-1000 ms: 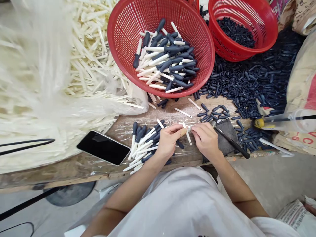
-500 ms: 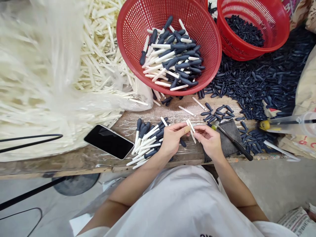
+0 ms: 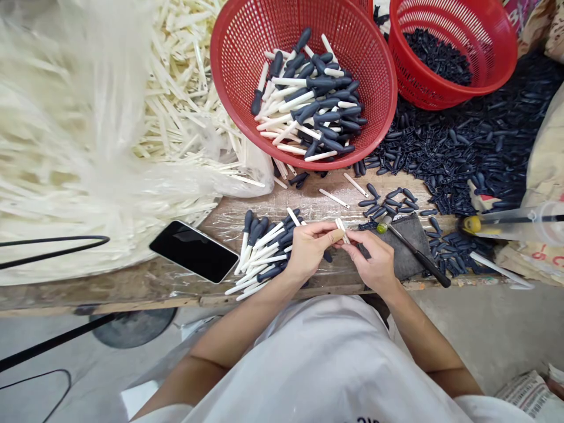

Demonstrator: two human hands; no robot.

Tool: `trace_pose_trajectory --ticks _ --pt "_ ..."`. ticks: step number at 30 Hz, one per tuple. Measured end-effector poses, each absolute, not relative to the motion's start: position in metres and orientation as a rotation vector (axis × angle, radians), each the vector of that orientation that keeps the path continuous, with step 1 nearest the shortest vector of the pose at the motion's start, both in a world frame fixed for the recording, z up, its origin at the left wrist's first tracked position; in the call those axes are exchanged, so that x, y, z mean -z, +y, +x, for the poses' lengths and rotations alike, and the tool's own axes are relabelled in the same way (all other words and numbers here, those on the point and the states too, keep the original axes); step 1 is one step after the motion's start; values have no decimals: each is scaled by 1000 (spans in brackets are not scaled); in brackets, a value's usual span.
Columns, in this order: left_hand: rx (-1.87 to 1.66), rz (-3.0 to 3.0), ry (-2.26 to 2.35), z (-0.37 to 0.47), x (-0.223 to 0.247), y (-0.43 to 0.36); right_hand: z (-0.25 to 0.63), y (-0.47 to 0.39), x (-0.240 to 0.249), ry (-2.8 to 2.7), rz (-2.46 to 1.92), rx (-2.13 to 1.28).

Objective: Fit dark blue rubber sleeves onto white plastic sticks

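Observation:
My left hand [image 3: 318, 242] and my right hand [image 3: 368, 252] meet over the near part of the bench, both closed on white plastic sticks [image 3: 342, 229]. Two sticks seem to lie side by side between the fingertips, whose lower ends my fingers hide. Left of my left hand lies a pile of white sticks with dark blue handles [image 3: 264, 252]. Loose dark blue handles [image 3: 392, 202] are scattered beyond my right hand. Close to that hand, a small hammer [image 3: 412, 249] with a yellow-green head rests on a dark grey pad [image 3: 408, 264].
A red basket [image 3: 383, 138] of handled sticks stands at the back, another red basket [image 3: 484, 88] of dark parts to its right. Heaped dark handles [image 3: 480, 141] cover the right side; white sticks in clear plastic [image 3: 176, 106] fill the left. A phone [image 3: 194, 251] lies near the bench edge.
The sticks have come closer together and lower between my fingers. My right hand has turned slightly, its fingertips nearer my left ones. The hammer and the piles have not moved.

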State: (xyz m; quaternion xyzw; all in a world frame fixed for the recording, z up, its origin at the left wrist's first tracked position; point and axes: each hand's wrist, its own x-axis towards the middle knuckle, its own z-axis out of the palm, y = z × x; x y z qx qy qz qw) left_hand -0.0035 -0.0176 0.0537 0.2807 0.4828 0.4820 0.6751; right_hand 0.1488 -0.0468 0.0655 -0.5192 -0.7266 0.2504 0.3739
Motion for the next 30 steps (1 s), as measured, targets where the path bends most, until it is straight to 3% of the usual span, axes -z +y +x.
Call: trace_pose_trajectory --ticks 8,19,23,30 --pt "-982 657 1069 -9 -52 -20 149 -52 -64 -2032 -1333 -423" --pt "-942 1200 1083 -34 -57 -25 169 -56 -70 -1908 -1355 -775" --pt "-932 1265 1090 -36 -58 -26 180 -54 -71 -1934 -1464 -719" --pt "-695 1655 918 -23 -58 -32 178 -49 -78 -2373 -1267 -600"
